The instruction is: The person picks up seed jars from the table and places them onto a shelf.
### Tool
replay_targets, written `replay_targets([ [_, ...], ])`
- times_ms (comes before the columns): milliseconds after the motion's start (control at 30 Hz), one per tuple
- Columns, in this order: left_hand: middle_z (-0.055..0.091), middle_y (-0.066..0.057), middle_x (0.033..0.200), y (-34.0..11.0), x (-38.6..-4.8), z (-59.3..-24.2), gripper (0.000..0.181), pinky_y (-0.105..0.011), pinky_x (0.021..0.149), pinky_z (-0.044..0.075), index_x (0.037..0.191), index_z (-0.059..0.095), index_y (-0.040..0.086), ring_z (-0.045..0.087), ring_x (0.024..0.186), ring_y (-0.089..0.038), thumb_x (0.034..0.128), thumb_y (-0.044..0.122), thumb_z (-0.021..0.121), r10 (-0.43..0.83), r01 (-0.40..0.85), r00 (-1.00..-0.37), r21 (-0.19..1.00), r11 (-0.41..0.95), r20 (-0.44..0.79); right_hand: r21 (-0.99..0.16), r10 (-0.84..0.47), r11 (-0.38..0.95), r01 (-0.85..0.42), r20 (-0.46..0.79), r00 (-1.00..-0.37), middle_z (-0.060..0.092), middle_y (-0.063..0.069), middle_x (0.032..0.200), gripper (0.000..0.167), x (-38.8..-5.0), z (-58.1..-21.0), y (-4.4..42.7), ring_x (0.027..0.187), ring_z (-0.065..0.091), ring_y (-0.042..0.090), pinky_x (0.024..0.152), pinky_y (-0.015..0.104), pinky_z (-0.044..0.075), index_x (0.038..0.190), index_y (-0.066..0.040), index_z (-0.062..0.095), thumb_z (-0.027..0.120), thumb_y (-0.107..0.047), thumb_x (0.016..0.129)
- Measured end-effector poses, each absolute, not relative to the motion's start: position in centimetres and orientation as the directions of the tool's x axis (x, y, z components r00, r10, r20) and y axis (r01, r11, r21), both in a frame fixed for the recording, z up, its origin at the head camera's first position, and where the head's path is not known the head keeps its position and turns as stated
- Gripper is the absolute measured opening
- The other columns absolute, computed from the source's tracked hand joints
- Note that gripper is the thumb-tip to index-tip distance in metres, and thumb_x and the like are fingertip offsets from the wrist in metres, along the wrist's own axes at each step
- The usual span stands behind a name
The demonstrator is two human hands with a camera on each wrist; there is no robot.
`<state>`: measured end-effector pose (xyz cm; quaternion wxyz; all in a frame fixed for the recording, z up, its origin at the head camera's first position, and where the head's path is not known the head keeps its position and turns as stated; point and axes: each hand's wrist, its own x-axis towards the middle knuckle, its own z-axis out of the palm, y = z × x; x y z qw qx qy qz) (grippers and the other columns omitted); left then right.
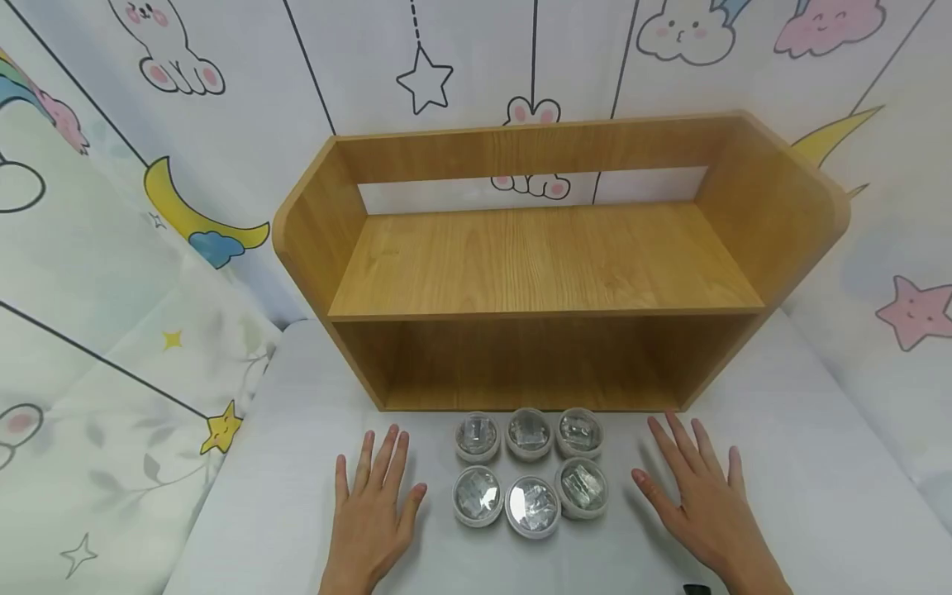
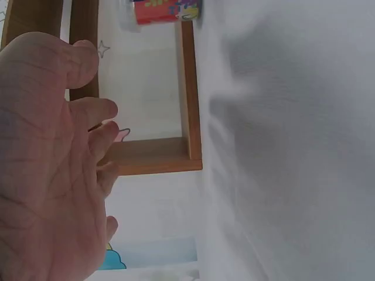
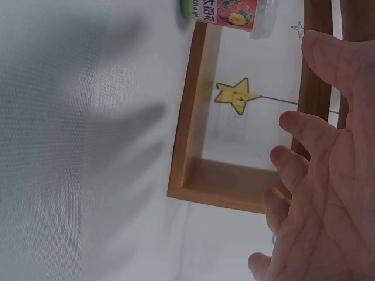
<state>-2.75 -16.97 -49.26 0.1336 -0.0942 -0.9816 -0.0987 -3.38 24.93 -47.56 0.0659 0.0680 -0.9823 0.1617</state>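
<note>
Several small round tubs with clear lids stand in two rows on the white cloth, among them a front middle tub [image 1: 532, 506] and a back left tub [image 1: 478, 437]. To their left my left hand [image 1: 372, 521] hovers palm down with fingers spread, holding nothing. On the other side my right hand [image 1: 702, 508] is likewise spread and holds nothing. The left wrist view shows the left palm [image 2: 53, 164] and a tub's colourful label [image 2: 167, 10]. In the right wrist view, a tub with a flower-picture label [image 3: 231, 13] appears above the right palm [image 3: 322, 175].
A two-level wooden shelf [image 1: 546, 256] stands right behind the tubs, with an upper board and a lower compartment. Cartoon-printed cloth [image 1: 245, 49] hangs behind and at the sides. A small dark object [image 1: 697, 589] lies at the front edge near the right wrist.
</note>
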Motion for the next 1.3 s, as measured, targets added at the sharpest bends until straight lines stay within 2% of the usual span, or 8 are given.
replay_targets([
  [167,0.028,-0.003,0.16,-17.0,-3.5,-48.8,0.065,-0.064,0.111,0.015,0.154,0.036,0.016,0.02,0.147,-0.033,0.098,0.046,0.05,0.196,0.267,-0.929,0.204,0.942,0.313,-0.314,-0.114,0.936,-0.159,0.156,-0.981,0.02,0.015,0.161,0.08,-3.3,-47.4,24.9,0.148,0.002,0.039,0.106,0.06,-0.023,0.158,-0.021,0.023,0.059,-0.052,0.094],
  [300,0.034,-0.006,0.157,-16.8,-4.4,-48.4,0.06,-0.063,0.11,0.02,0.15,0.043,0.013,0.028,0.144,-0.035,0.0978,0.04,0.054,0.238,0.331,-0.903,0.226,0.916,0.358,-0.324,-0.118,0.93,-0.172,0.178,-0.977,0.02,0.014,0.162,0.08,-3.3,-47.4,24.9,0.147,0.007,0.041,0.108,0.06,-0.021,0.158,-0.021,0.024,0.06,-0.051,0.093],
  [467,0.049,-0.013,0.146,-16.3,-5.7,-47.8,0.047,-0.064,0.104,0.033,0.137,0.057,0.006,0.044,0.133,-0.039,0.0945,0.027,0.063,0.303,0.417,-0.865,0.235,0.878,0.4,-0.361,-0.126,0.912,-0.192,0.198,-0.972,0.017,0.01,0.163,0.079,-3.0,-47.4,24.6,0.148,0.006,0.038,0.111,0.066,-0.007,0.157,-0.02,0.027,0.063,-0.048,0.093],
  [567,0.054,-0.014,0.14,-15.8,-6.5,-47.2,0.044,-0.061,0.098,0.041,0.132,0.061,0.004,0.051,0.126,-0.037,0.0923,0.022,0.067,0.342,0.468,-0.845,0.261,0.844,0.411,-0.377,-0.13,0.904,-0.203,0.208,-0.969,0.018,0.009,0.163,0.078,-2.8,-47.3,24.5,0.149,0.005,0.037,0.111,0.069,0.0,0.157,-0.02,0.029,0.065,-0.047,0.092],
  [667,0.056,-0.014,0.138,-15.4,-7.3,-46.7,0.046,-0.055,0.096,0.045,0.133,0.06,0.004,0.054,0.124,-0.033,0.0912,0.02,0.07,0.378,0.513,-0.831,0.299,0.805,0.409,-0.378,-0.131,0.902,-0.208,0.219,-0.967,0.02,0.011,0.162,0.078,-2.8,-47.3,24.4,0.149,0.006,0.037,0.11,0.069,0.001,0.157,-0.021,0.029,0.065,-0.046,0.092],
  [767,0.055,-0.012,0.139,-15.0,-8.2,-46.4,0.049,-0.052,0.097,0.046,0.136,0.058,0.005,0.054,0.125,-0.03,0.0927,0.024,0.07,0.403,0.527,-0.837,0.345,0.777,0.372,-0.375,-0.124,0.905,-0.201,0.218,-0.968,0.023,0.013,0.16,0.078,-2.8,-47.2,24.5,0.147,0.01,0.04,0.108,0.072,0.005,0.156,-0.021,0.03,0.066,-0.047,0.092],
  [1000,0.051,-0.01,0.143,-13.9,-9.8,-46.0,0.053,-0.045,0.104,0.042,0.14,0.055,0.011,0.047,0.132,-0.023,0.0935,0.032,0.069,0.469,0.533,-0.845,0.467,0.705,0.256,-0.366,-0.126,0.908,-0.207,0.233,-0.964,0.035,0.016,0.154,0.079,-2.7,-46.9,24.5,0.135,0.031,0.047,0.095,0.07,0.031,0.153,-0.018,0.037,0.071,-0.047,0.087],
  [1300,0.049,-0.007,0.145,-12.3,-11.3,-45.4,0.06,-0.044,0.107,0.04,0.141,0.054,0.011,0.044,0.135,-0.024,0.0912,0.04,0.07,0.535,0.521,-0.836,0.487,0.701,0.123,-0.364,-0.108,0.916,-0.169,0.181,-0.977,0.035,0.017,0.154,0.082,-2.5,-46.5,24.2,0.136,0.029,0.047,0.097,0.071,0.031,0.154,-0.018,0.035,0.069,-0.052,0.087],
])
